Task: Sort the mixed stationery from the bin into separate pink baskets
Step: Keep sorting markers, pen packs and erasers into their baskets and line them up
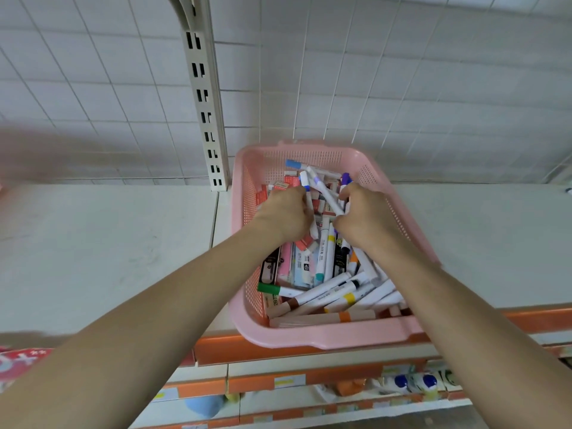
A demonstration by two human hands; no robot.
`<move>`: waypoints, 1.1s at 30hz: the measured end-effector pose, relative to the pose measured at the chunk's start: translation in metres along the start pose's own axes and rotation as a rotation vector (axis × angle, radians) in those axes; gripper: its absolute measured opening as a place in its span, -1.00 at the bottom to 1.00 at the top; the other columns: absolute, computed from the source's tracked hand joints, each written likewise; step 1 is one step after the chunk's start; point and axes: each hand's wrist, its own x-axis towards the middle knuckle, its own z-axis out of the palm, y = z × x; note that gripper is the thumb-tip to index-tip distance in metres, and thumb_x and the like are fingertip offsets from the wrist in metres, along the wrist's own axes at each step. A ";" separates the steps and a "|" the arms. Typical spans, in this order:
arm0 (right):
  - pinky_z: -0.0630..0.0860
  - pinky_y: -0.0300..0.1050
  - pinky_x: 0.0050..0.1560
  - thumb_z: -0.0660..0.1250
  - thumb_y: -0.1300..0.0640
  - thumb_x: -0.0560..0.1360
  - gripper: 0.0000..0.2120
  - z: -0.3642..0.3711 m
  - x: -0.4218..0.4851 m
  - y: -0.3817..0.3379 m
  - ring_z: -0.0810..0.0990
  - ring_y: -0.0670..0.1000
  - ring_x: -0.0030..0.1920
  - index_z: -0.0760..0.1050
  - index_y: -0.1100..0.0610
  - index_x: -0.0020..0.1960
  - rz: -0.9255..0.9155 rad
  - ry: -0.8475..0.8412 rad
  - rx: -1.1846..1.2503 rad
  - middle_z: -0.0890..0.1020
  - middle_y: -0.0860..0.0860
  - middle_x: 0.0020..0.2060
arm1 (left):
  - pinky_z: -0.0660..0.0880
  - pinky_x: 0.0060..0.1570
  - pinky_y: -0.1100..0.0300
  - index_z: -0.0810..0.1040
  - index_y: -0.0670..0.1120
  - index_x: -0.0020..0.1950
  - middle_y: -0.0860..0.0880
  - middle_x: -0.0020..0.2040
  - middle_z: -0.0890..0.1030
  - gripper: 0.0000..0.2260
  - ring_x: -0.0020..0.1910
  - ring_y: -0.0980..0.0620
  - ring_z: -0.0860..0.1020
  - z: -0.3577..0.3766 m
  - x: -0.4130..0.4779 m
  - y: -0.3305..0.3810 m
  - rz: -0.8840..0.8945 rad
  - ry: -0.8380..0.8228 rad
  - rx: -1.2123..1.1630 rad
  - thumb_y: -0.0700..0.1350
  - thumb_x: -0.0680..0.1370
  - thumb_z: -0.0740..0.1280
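Both forearms reached over the shelf [108, 243] edge into the pink bin [325, 339], which sat on the shelf against the tiled wall. The bin was heaped with markers [337, 292], with boxed erasers [286, 181] at the far left.

I had the left grip [286, 215] curled round a blue-tipped marker [305, 180]. Its tip stood up above my fingers and its tail poked out below the palm.

The right grip [366, 218] was closed on a small bunch of markers. Purple caps [345, 178] showed above the knuckles and white barrels [359, 258] trailed out beneath the wrist. How many it held, I could not tell.

Between the two lay a purple-banded marker [326, 195], and I judged the next pick to turn on it. Its long axis ran from the bin's far left down toward the near right, across the gap between my hands. Its near end appeared to rest against my right thumb [339, 217], and its far end passed just beside the blue tip. That put the right grip closer to the end worth taking, though it was already full.

No other basket was in view, so where the markers would go could not be read from here. Most of the bin was unsorted, and a green-capped marker [272, 288] lay loose near the front.
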 end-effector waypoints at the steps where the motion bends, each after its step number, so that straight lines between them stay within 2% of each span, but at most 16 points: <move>1: 0.41 -0.26 -0.48 0.37 0.31 0.47 -0.65 -0.001 -0.001 -0.001 0.52 -0.05 -0.36 0.50 0.14 0.24 -0.012 0.025 0.034 0.54 0.04 -0.14 | 0.43 -0.22 0.16 0.42 -0.09 -0.01 -0.06 -0.13 0.53 -0.89 -0.17 -0.02 0.51 -0.001 0.000 0.000 -0.014 0.011 -0.042 -0.07 0.64 0.24; 4: 0.34 -0.35 -0.60 0.35 0.30 0.48 -0.75 -0.007 -0.005 -0.003 0.51 -0.09 -0.44 0.57 0.10 0.13 -0.040 0.123 0.182 0.60 0.06 -0.15 | 0.38 -0.40 0.23 0.47 -0.11 0.01 0.00 -0.22 0.52 -0.80 -0.30 0.08 0.50 -0.003 0.001 0.000 -0.062 0.052 -0.200 0.03 0.65 0.25; 6: 0.36 -0.32 -0.60 0.34 0.30 0.50 -0.79 -0.011 -0.008 -0.005 0.53 -0.06 -0.46 0.57 0.07 0.07 -0.054 0.187 0.274 0.61 0.08 -0.16 | 0.40 -0.43 0.25 0.51 -0.11 0.01 0.00 -0.25 0.55 -0.75 -0.38 0.07 0.51 -0.005 0.001 0.001 -0.077 0.070 -0.379 0.07 0.65 0.25; 8: 0.39 -0.31 -0.57 0.32 0.26 0.53 -0.81 -0.014 -0.011 -0.006 0.55 -0.11 -0.46 0.54 0.03 0.07 -0.064 0.174 0.349 0.63 0.05 -0.17 | 0.39 -0.53 0.27 0.53 -0.11 0.01 0.00 -0.36 0.54 -0.71 -0.53 0.09 0.47 -0.010 -0.001 0.004 -0.102 0.069 -0.604 0.11 0.64 0.26; 11: 0.61 -0.12 -0.35 0.33 0.22 0.55 -0.80 -0.015 -0.014 -0.008 0.68 -0.10 -0.30 0.53 -0.08 0.06 -0.100 0.057 0.447 0.69 -0.03 -0.19 | 0.30 -0.60 0.27 0.54 -0.10 -0.01 0.01 -0.44 0.47 -0.68 -0.61 0.07 0.36 -0.018 0.000 0.006 -0.160 0.073 -0.909 0.16 0.60 0.32; 13: 0.60 -0.10 -0.27 0.37 0.19 0.55 -0.82 -0.015 -0.015 -0.009 0.68 -0.10 -0.27 0.54 -0.08 0.06 -0.126 0.005 0.485 0.70 -0.05 -0.20 | 0.25 -0.60 0.26 0.54 -0.10 -0.02 -0.03 -0.41 0.48 -0.70 -0.57 0.04 0.32 -0.021 0.002 0.006 -0.191 0.075 -1.025 0.15 0.59 0.35; 15: 0.52 -0.24 -0.33 0.38 0.15 0.56 -0.87 -0.017 -0.016 -0.010 0.64 -0.15 -0.34 0.53 -0.02 0.08 -0.173 -0.024 0.504 0.70 -0.03 -0.23 | 0.20 -0.60 0.28 0.56 -0.10 -0.08 -0.07 -0.39 0.48 -0.77 -0.56 0.03 0.29 -0.022 0.002 0.005 -0.225 0.087 -1.079 0.07 0.60 0.36; 18: 0.32 -0.30 -0.48 0.30 0.12 0.61 -0.88 -0.020 -0.021 -0.013 0.40 -0.17 -0.55 0.46 0.05 0.14 -0.246 -0.084 0.527 0.67 0.05 -0.27 | 0.14 -0.60 0.33 0.52 -0.12 -0.19 -0.14 -0.34 0.44 -0.80 -0.52 0.02 0.25 -0.024 0.003 0.003 -0.251 0.107 -1.161 -0.05 0.58 0.36; 19: 0.29 -0.33 -0.48 0.27 0.14 0.62 -0.87 -0.020 -0.023 -0.014 0.38 -0.18 -0.56 0.43 0.09 0.16 -0.259 -0.100 0.559 0.66 0.07 -0.27 | 0.13 -0.60 0.34 0.50 -0.12 -0.21 -0.17 -0.31 0.44 -0.80 -0.51 0.02 0.25 -0.025 0.003 0.002 -0.241 0.101 -1.183 -0.07 0.57 0.36; 21: 0.35 -0.39 -0.44 0.20 0.22 0.65 -0.90 -0.020 -0.024 -0.017 0.46 -0.21 -0.51 0.38 0.12 0.15 -0.276 -0.109 0.632 0.62 0.09 -0.25 | 0.13 -0.61 0.34 0.48 -0.12 -0.26 -0.21 -0.28 0.44 -0.78 -0.52 0.02 0.24 -0.028 0.002 0.001 -0.218 0.088 -1.202 -0.09 0.56 0.35; 23: 0.54 -0.23 -0.29 0.15 0.26 0.66 -0.85 -0.019 -0.023 -0.018 0.58 -0.14 -0.38 0.33 0.01 0.09 -0.273 -0.114 0.722 0.61 0.05 -0.24 | 0.12 -0.62 0.34 0.47 -0.13 -0.31 -0.16 -0.37 0.42 -0.74 -0.55 0.04 0.22 -0.030 -0.001 0.000 -0.197 0.059 -1.206 -0.12 0.57 0.36; 25: 0.61 0.03 -0.19 0.15 0.27 0.66 -0.79 -0.018 -0.018 -0.017 0.62 0.03 -0.30 0.26 -0.04 0.05 -0.240 -0.133 0.780 0.62 0.01 -0.26 | 0.12 -0.63 0.34 0.49 -0.14 -0.32 -0.14 -0.43 0.42 -0.72 -0.58 0.05 0.21 -0.031 -0.007 -0.002 -0.163 0.003 -1.170 -0.09 0.57 0.38; 27: 0.61 0.07 -0.23 0.15 0.28 0.65 -0.78 -0.019 -0.016 -0.019 0.59 0.10 -0.32 0.20 -0.03 0.04 -0.240 -0.153 0.787 0.63 0.03 -0.27 | 0.14 -0.61 0.33 0.54 -0.12 -0.30 -0.22 -0.33 0.51 -0.69 -0.57 0.05 0.22 -0.032 -0.013 -0.004 -0.123 -0.060 -1.099 0.01 0.58 0.37; 29: 0.58 -0.03 -0.31 0.15 0.27 0.65 -0.78 -0.022 -0.017 -0.028 0.56 0.11 -0.32 0.18 -0.02 0.01 -0.241 -0.191 0.777 0.62 0.17 -0.19 | 0.15 -0.62 0.33 0.55 -0.16 -0.25 -0.31 -0.26 0.52 -0.65 -0.60 0.07 0.23 -0.035 -0.021 -0.005 -0.084 -0.076 -1.079 0.05 0.62 0.32; 31: 0.51 -0.13 -0.37 0.14 0.26 0.66 -0.78 -0.021 -0.021 -0.039 0.51 0.10 -0.32 0.18 -0.02 -0.01 -0.234 -0.237 0.768 0.58 0.30 -0.13 | 0.17 -0.63 0.33 0.56 -0.27 -0.12 -0.47 -0.19 0.52 -0.61 -0.63 0.09 0.26 -0.040 -0.029 -0.007 -0.047 -0.054 -1.084 0.07 0.64 0.29; 33: 0.51 -0.11 -0.33 0.16 0.20 0.66 -0.82 -0.017 -0.023 -0.049 0.55 0.09 -0.28 0.21 -0.03 -0.01 -0.231 -0.270 0.728 0.61 0.27 -0.08 | 0.20 -0.63 0.32 0.58 -0.27 0.00 -0.46 -0.22 0.53 -0.62 -0.63 0.08 0.29 -0.047 -0.038 -0.012 -0.023 -0.013 -1.073 0.08 0.63 0.30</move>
